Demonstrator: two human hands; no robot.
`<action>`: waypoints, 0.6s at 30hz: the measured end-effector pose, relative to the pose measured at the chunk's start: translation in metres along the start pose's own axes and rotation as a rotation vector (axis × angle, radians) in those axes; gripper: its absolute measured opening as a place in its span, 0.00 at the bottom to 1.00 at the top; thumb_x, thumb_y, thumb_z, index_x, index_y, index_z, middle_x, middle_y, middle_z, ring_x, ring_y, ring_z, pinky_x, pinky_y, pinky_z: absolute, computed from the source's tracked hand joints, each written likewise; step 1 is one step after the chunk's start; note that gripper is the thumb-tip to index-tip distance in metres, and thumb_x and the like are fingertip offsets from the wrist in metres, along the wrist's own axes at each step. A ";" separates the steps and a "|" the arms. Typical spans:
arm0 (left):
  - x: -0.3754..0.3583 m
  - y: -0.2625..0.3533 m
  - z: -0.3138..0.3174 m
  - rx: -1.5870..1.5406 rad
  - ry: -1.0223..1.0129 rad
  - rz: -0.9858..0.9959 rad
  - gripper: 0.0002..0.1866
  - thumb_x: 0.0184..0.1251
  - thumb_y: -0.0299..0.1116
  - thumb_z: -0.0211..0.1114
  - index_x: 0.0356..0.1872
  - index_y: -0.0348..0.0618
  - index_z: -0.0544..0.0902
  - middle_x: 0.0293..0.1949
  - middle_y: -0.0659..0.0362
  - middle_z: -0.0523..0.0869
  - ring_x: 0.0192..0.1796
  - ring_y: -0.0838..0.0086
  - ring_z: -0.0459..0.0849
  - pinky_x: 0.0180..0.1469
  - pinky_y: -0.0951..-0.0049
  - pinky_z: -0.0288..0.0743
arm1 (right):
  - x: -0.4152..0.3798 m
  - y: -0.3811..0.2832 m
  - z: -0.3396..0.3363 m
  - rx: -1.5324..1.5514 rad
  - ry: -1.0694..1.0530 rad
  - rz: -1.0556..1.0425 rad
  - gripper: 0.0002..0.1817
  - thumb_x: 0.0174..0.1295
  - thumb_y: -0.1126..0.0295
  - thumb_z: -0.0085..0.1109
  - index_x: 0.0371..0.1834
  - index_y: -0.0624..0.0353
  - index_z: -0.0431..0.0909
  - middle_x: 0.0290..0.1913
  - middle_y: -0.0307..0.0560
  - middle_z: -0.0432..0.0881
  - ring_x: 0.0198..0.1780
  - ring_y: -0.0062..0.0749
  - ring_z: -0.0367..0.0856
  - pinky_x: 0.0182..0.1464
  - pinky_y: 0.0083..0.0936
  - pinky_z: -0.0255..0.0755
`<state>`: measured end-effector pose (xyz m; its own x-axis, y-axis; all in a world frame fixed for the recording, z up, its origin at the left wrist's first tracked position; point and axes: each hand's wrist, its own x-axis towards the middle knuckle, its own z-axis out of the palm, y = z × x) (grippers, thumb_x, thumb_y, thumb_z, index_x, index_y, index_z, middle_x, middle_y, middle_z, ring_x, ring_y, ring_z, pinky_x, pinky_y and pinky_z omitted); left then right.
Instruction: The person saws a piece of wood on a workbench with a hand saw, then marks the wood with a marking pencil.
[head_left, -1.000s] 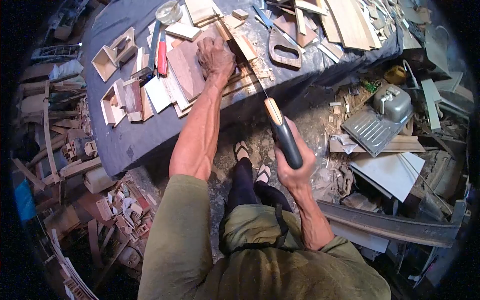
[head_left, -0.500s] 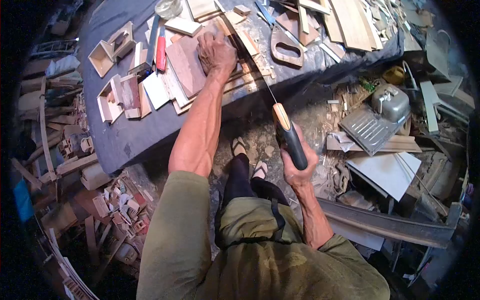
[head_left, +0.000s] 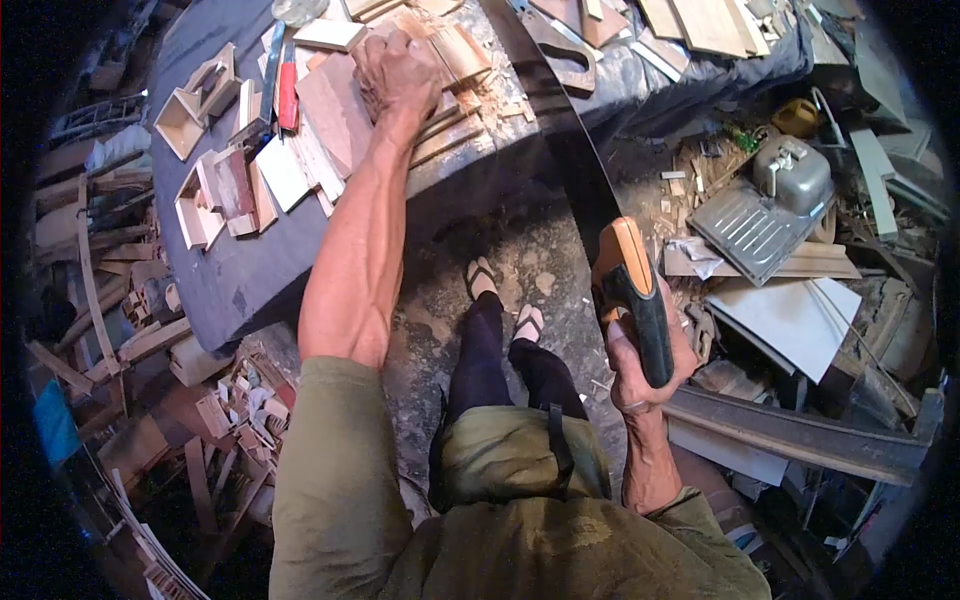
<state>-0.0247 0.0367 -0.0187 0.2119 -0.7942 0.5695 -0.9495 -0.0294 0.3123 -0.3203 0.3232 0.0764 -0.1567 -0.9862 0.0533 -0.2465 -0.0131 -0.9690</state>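
My right hand (head_left: 650, 350) is closed round the black and orange handle of a handsaw (head_left: 590, 180), out past the table's front edge. The saw's long dark blade runs up and left over the table, beside the wood and apart from it as seen from above. My left hand (head_left: 400, 75) presses on a small wooden piece (head_left: 455, 55), its fingers curled; their grip on it is partly hidden. Under and beside that hand lie flat boards (head_left: 333, 110). A red-handled tool (head_left: 288, 95) rests to their left.
Small open wooden boxes (head_left: 200, 200) stand at the left of the dark-covered table (head_left: 240, 290). A second saw handle (head_left: 570, 70) and boards lie behind the blade. A metal sink (head_left: 765, 220) and a white panel (head_left: 790, 325) are on the floor at right.
My right hand has moved right and slightly down with the saw, and its blade has come away from the wood. The table and my left hand appear shifted up and left in view.
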 end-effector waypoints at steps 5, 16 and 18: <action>-0.003 0.007 -0.005 0.106 0.064 0.082 0.17 0.58 0.37 0.63 0.44 0.37 0.82 0.49 0.45 0.77 0.58 0.49 0.72 0.62 0.44 0.66 | -0.018 0.012 -0.005 0.025 0.015 -0.010 0.34 0.51 0.81 0.63 0.67 0.68 0.74 0.48 0.55 0.89 0.45 0.28 0.89 0.51 0.24 0.79; 0.006 0.014 -0.035 0.179 0.237 0.239 0.09 0.66 0.36 0.58 0.41 0.44 0.77 0.41 0.53 0.77 0.52 0.57 0.72 0.56 0.50 0.56 | -0.023 0.003 -0.030 -0.003 0.078 0.102 0.32 0.52 0.80 0.63 0.66 0.69 0.75 0.51 0.54 0.88 0.49 0.30 0.86 0.56 0.26 0.76; -0.005 0.011 -0.043 0.176 0.174 0.422 0.07 0.61 0.32 0.60 0.40 0.47 0.79 0.41 0.58 0.75 0.50 0.61 0.73 0.55 0.53 0.56 | -0.022 0.002 -0.032 -0.003 0.101 0.108 0.32 0.52 0.80 0.63 0.66 0.69 0.75 0.51 0.53 0.87 0.49 0.29 0.86 0.56 0.25 0.76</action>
<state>-0.0263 0.0663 0.0149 -0.1785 -0.6459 0.7423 -0.9824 0.1592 -0.0977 -0.3481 0.3497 0.0809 -0.2774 -0.9604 -0.0268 -0.2263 0.0924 -0.9697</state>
